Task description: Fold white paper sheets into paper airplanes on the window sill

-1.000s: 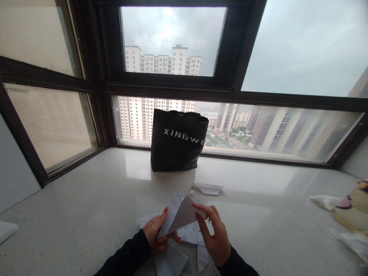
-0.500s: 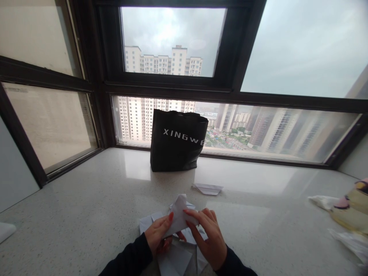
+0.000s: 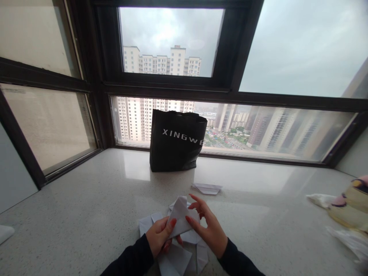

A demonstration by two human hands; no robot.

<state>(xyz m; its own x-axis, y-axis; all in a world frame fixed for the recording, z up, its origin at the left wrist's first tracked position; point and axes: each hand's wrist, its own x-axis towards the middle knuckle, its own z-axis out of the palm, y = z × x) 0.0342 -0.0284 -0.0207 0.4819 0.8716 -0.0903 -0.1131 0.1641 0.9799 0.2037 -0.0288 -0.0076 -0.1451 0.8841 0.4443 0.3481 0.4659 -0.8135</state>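
A folded piece of white paper [image 3: 181,219] with a pointed top is held above several other folded white papers [image 3: 175,260] on the speckled white sill. My left hand [image 3: 161,234] grips its lower left side, thumb on the front face and fingers beneath. On the right side, my right hand [image 3: 208,228] is spread, its thumb touching the paper's face and its index finger raised off the paper's upper edge. Farther back on the sill lies a narrow folded white paper [image 3: 207,188].
A black bag [image 3: 176,142] with white lettering stands near the dark window frame [image 3: 258,160]. At the right are a yellow and pink object [image 3: 349,207] and crumpled white material [image 3: 349,242]. Something white [image 3: 5,233] lies at the far left edge.
My right index finger has lifted from the paper and the right hand has opened wider. The held paper has shifted slightly, still in my left hand.
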